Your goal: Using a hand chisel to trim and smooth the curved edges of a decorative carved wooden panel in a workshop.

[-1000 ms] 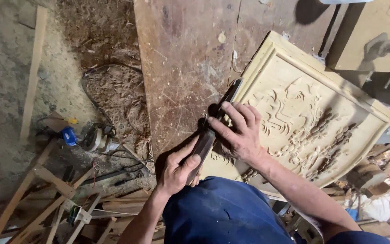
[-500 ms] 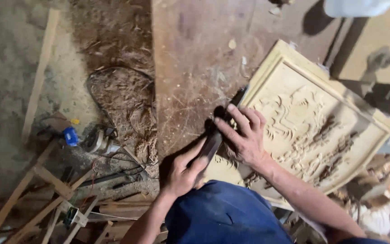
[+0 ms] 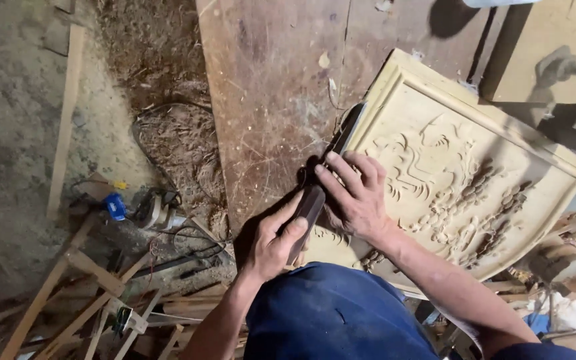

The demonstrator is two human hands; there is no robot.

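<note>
Since half a second ago our hands have barely shifted along the panel's edge, the grip unchanged. Our left hand [image 3: 271,243] is wrapped around the dark handle of a carving chisel [image 3: 315,197], fingers closed and thumb lying along it. Our right hand [image 3: 355,197] presses down over the tool's forward part, fingers spread and slightly curled, steadying the blade where it meets the left border of the carved wooden panel [image 3: 461,173]. That panel, pale wood with a raised frame and a relief of scrolls and clustered shapes, lies tilted across the right part of the counter [image 3: 268,100], whose dark, scratched board carries dust and small chips. Blue cloth [image 3: 331,313] of our clothing fills the bottom of the view between our forearms. Left of the counter, on the floor, we see a heap of wood shavings [image 3: 181,140], a power tool with a blue part [image 3: 145,208] and its cable, and loose wooden slats [image 3: 68,293] lying crossed over one another.
</note>
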